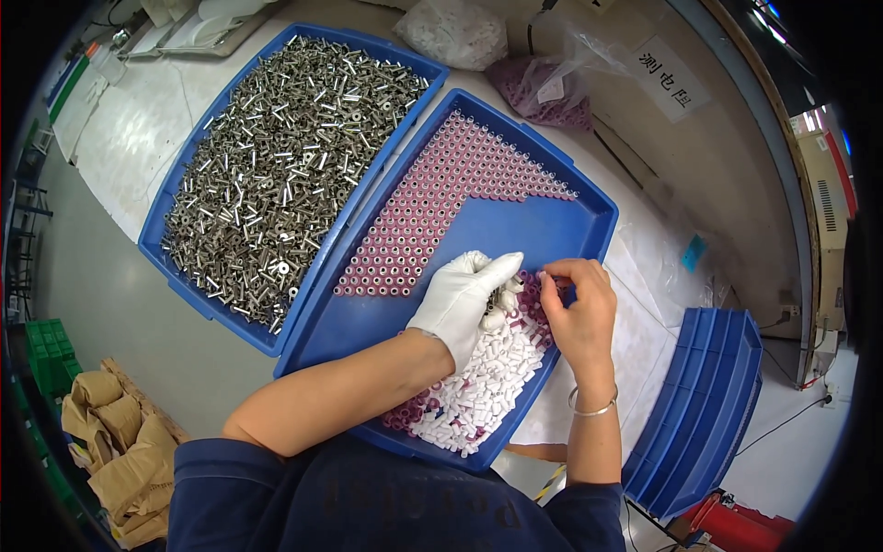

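Note:
My left hand point(464, 299), in a white glove, is curled over the right part of a blue tray point(598, 207). Small shiny metal pieces show between its bent fingers. My right hand point(583, 299), bare and with a bracelet at the wrist, has its thumb and forefinger brought together beside the left hand; what they pinch is too small to make out. Below the fingers lie loose purple rings point(531, 299) and a heap of small white sleeves point(483, 386). Further up the tray, purple rings with metal centres point(418, 202) stand upright in tight rows.
A second blue tray point(207, 308), full of loose metal tubular pins point(285, 156), adjoins on the left. Behind are bags of white pieces point(455, 32) and purple pieces point(543, 92). Stacked blue trays point(694, 405) stand at the right, brown sacks point(124, 451) at the lower left.

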Tool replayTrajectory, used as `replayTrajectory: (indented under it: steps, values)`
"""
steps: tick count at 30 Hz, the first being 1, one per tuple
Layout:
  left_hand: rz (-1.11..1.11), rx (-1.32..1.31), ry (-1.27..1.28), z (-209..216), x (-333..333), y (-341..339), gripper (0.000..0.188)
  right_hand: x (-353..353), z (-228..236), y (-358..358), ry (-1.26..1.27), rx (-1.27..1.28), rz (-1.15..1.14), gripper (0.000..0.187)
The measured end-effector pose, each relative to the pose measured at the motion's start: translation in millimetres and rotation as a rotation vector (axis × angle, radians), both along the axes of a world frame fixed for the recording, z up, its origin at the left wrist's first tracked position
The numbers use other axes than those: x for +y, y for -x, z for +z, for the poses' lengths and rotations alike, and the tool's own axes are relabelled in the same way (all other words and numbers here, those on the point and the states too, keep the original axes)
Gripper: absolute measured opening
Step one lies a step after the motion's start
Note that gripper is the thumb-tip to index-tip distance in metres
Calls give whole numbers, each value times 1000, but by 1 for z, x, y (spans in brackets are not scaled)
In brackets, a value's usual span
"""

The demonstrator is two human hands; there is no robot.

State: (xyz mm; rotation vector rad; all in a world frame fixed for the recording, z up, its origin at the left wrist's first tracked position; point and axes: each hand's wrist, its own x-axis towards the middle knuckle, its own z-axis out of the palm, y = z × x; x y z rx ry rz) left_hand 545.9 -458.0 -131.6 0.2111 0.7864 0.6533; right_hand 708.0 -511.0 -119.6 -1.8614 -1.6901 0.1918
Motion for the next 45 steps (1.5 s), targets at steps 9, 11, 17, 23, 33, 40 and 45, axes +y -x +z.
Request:
replayTrajectory:
  steps: [9, 11, 17, 23, 33, 40, 45]
  values:
    - [-22, -15, -22, -6, -1, 2, 21, 0, 25, 33, -233, 102, 153, 20]
    - [-24, -27, -22, -7, -1, 3, 22, 1, 25, 34, -242, 95, 169, 21]
    - [-46, -27, -20, -5, -1, 2, 19, 1, 20, 34, -244, 68, 193, 20]
    - [11, -53, 64, 1, 5, 2, 20, 19, 13, 17, -220, 17, 130, 15]
    - [-18, -189, -36, -9, 7, 11, 28, 90, -29, -30, -23, -98, -12, 8]
    - [19, -257, 98, -3, 9, 7, 27, 92, -35, -35, 44, 5, -28, 16]
    - [22, -161, -10, 12, 9, 7, 25, 46, 8, -19, 96, -300, -13, 7]
